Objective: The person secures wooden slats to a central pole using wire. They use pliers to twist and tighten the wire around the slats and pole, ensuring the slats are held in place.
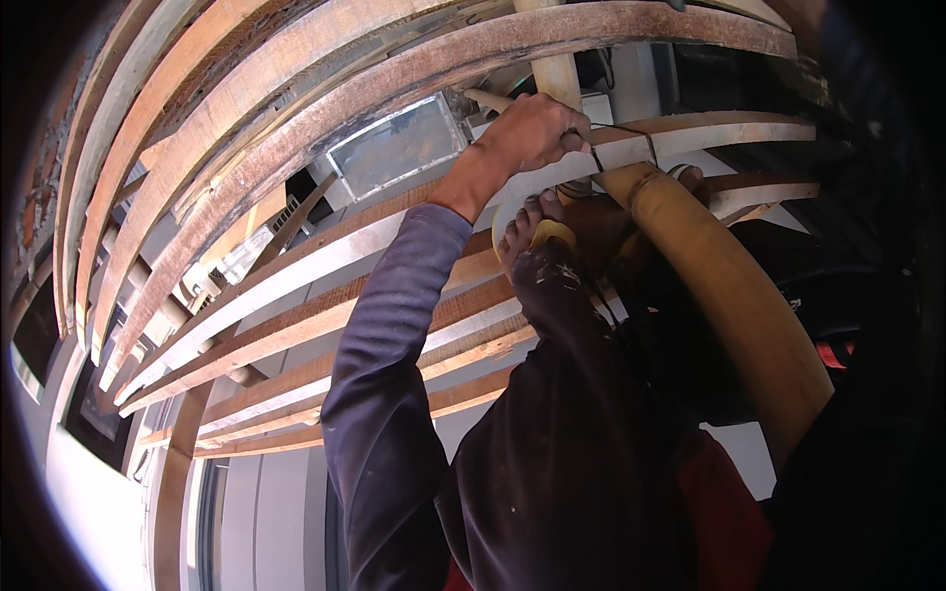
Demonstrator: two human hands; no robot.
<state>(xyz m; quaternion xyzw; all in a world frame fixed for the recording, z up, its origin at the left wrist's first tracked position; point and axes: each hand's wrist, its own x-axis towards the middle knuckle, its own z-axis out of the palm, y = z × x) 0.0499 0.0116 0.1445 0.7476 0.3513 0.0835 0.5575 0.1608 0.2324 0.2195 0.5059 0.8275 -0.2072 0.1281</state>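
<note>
My left hand [537, 133] is closed at the top of a pale wooden beam [729, 136], its fingers bent around a thin black cord [627, 130]. The cord runs from the fingers over the beam, close to the end of a thick yellow bamboo pole [724, 261]. Just below this hand, a bare foot in a sandal with a yellow strap [537, 222] rests at the beams. A blurred brownish shape with dark cloth below it shows at the top right corner; whether it is my right hand I cannot tell.
Several long wooden beams [296, 128] run side by side, with open gaps between them. Through the gaps show a framed pane [399, 146] and light wall panels [281, 512] below. An upright bamboo post [557, 79] stands behind the beams. Brickwork [49, 187] borders the left.
</note>
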